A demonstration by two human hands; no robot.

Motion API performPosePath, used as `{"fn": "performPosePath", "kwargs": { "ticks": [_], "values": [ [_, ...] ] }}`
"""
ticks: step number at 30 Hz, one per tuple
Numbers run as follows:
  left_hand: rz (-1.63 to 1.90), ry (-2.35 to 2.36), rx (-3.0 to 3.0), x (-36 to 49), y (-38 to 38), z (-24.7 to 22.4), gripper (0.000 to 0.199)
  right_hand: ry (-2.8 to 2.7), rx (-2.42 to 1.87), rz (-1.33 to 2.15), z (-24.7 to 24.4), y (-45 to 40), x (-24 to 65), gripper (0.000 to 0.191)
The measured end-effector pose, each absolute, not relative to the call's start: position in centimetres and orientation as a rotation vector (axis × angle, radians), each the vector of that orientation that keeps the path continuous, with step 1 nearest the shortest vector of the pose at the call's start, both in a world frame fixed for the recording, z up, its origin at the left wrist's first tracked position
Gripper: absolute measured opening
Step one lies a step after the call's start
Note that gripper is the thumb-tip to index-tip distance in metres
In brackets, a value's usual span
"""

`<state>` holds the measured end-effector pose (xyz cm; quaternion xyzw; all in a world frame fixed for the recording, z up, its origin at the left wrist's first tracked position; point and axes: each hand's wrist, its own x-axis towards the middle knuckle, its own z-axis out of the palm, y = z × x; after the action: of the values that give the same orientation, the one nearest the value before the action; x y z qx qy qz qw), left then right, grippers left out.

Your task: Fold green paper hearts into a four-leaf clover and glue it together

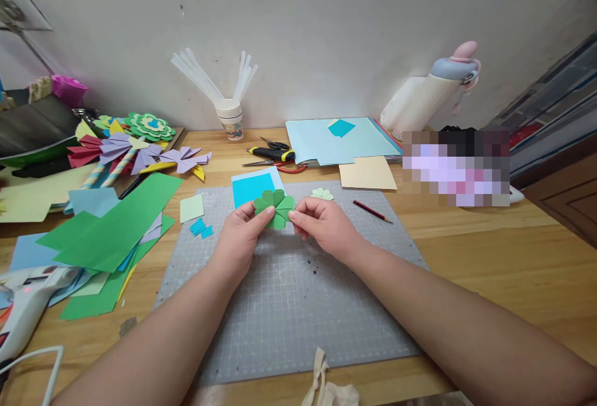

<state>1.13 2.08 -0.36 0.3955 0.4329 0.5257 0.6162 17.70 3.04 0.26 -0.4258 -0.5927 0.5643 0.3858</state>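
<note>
A green paper flower (274, 199) with heart-shaped petals is held up over the grey cutting mat (280, 306). My left hand (245, 232) pinches its left side, with the thumb lying on the front near the middle. On the right edge, my right hand (324, 222) grips a petal between thumb and fingers. Just behind the right hand lies a small pale green paper flower (323, 194). Blue paper (247, 188) sits partly hidden behind the held flower. Left of my hands are a pale green square (191, 208) and small blue paper pieces (201, 227).
A pencil (373, 211) lies at the mat's right. Behind it are scissors (275, 144), a cutter (272, 154) and a paper cup (230, 121) holding white sticks. Green paper sheets (121, 226), a glue gun (32, 300) and finished paper flowers (149, 126) crowd the left. A bottle (429, 95) leans at right.
</note>
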Motion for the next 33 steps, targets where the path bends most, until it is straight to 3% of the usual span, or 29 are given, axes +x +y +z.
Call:
{"fn": "performPosePath", "kwargs": {
  "ticks": [12, 22, 33],
  "values": [
    [1.22, 1.037, 0.928, 1.3, 2.0, -0.3, 0.023, -1.505, -1.086, 1.455, 0.5, 2.8, 17.6, 0.027],
    [1.2, 0.925, 0.91, 1.6, 1.8, -0.1, 0.018, -1.449, -1.035, 1.544, -0.1, 3.0, 17.2, 0.016],
    [1.153, 1.028, 1.004, 1.5, 1.7, -0.3, 0.02, -1.375, -1.049, 1.504, 0.3, 3.0, 17.3, 0.022]
  ]
}}
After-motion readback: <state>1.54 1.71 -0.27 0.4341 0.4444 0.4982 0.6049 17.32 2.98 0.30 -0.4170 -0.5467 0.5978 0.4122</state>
